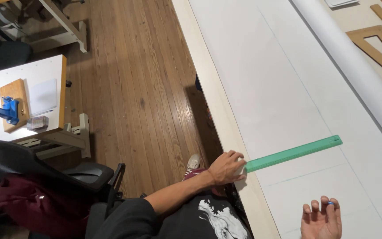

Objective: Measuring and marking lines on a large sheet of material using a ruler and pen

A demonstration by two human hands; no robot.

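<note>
A long green ruler (295, 152) lies across a big sheet of white paper (279, 88) on the table. My left hand (225, 167) grips the ruler's near end at the table's left edge (219, 106). Lower right, my right hand (321, 219) rests on the paper, fingers curled around a small blue thing (330, 203), likely a pen or chalk. Faint drawn lines run along the paper and under the ruler.
A roll of white paper (354, 66) lies along the sheet's right side, with wooden triangle rulers (379, 44) beyond it. Left of the table is wooden floor, a black chair with a maroon bag (36, 203), and a small white bench with a blue tool (3, 108).
</note>
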